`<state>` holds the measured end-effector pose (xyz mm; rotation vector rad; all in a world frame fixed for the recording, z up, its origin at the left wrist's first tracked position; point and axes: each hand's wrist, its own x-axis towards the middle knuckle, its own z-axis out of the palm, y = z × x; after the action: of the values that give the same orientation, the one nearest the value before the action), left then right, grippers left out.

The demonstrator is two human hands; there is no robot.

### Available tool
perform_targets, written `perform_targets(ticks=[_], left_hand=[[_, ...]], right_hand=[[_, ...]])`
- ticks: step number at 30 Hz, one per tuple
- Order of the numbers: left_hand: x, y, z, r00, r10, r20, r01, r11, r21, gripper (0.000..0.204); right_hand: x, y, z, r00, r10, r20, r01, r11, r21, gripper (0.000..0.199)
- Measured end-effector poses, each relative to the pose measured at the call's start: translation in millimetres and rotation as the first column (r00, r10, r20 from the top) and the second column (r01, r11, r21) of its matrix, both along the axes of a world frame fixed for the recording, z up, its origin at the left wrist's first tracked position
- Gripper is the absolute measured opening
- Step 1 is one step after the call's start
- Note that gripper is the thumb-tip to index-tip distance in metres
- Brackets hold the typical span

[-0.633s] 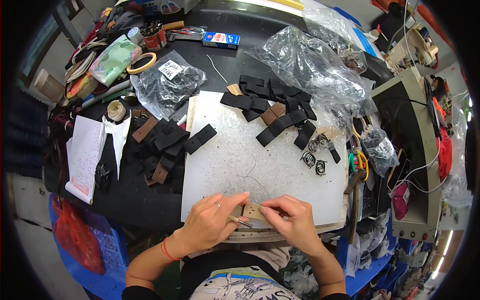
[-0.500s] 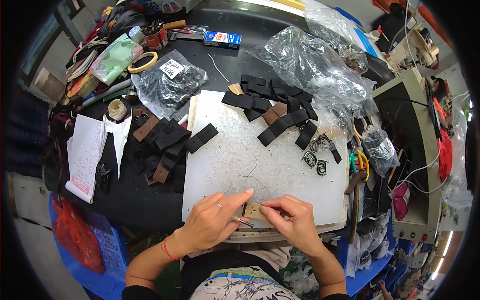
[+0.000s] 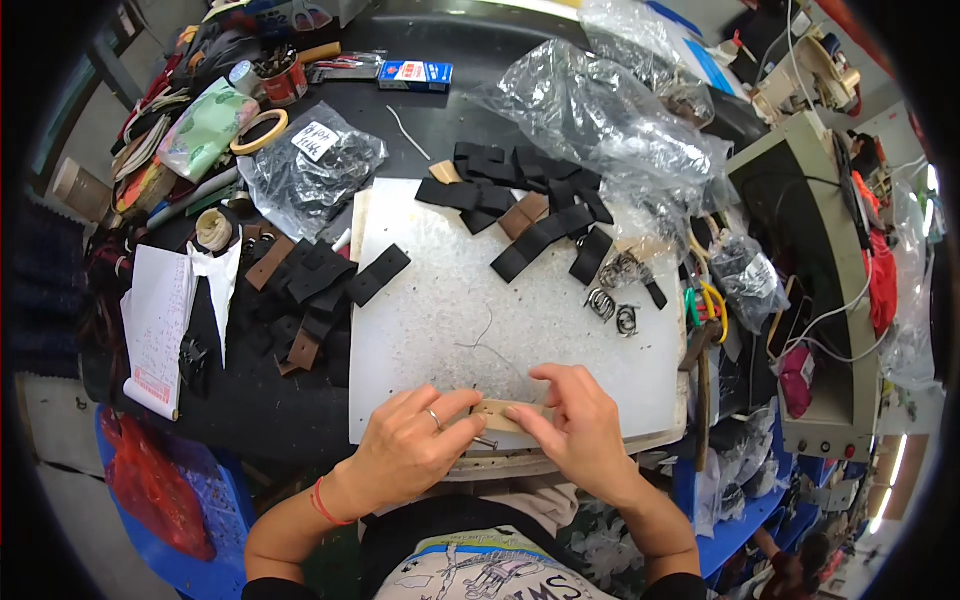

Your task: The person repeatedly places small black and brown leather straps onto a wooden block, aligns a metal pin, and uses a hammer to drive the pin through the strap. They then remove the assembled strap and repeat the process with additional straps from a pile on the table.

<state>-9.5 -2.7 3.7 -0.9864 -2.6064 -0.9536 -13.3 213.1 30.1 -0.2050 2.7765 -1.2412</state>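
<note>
A short tan strap piece point(image 3: 497, 416) with small holes is held between my hands over the front edge of the white work board. My left hand point(image 3: 412, 440) is closed, its thumb and forefinger pinching the strap's left end. A small metal rod point(image 3: 486, 443) with a flat end sticks out below those fingers; the rest of it is hidden in the hand. On the strap's right part lies the thumb of my right hand point(image 3: 583, 432), with the forefinger raised and bent above it. The fingers beneath are partly hidden.
A loose dark thread point(image 3: 480, 344) lies on the white board point(image 3: 420, 300). Black strap pieces point(image 3: 545, 235) and metal rings point(image 3: 625, 318) sit toward its far right. Another strap pile point(image 3: 315, 285) is at the left, near a notepad point(image 3: 155, 320). A plastic bag point(image 3: 580, 105) lies behind.
The left fingers have closed onto the strap's end from being stretched out above it. My right forefinger has lifted off the strap. The whole view has shifted slightly.
</note>
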Motion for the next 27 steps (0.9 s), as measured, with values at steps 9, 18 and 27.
perform_targets(ticks=[9, 18, 27], left_hand=[[5.4, 8.5, 7.9, 0.999, 0.032, -0.004, -0.032, 0.994, -0.101, 0.017], [8.6, 10.0, 10.2, 0.999, 0.048, 0.016, -0.045, 0.991, -0.122, 0.018], [1.4, 9.6, 53.6, 0.935, 0.097, 0.340, -0.222, 0.909, 0.351, 0.029]], right_hand=[[25.0, 22.4, -15.7, 0.948, 0.173, -0.267, -0.188, 0.982, -0.029, 0.029], [21.0, 23.2, -12.4, 0.908, 0.304, -0.289, -0.265, 0.950, 0.167, 0.025], [18.1, 25.5, -9.0, 0.878, 0.368, -0.307, -0.293, 0.919, 0.263, 0.017]])
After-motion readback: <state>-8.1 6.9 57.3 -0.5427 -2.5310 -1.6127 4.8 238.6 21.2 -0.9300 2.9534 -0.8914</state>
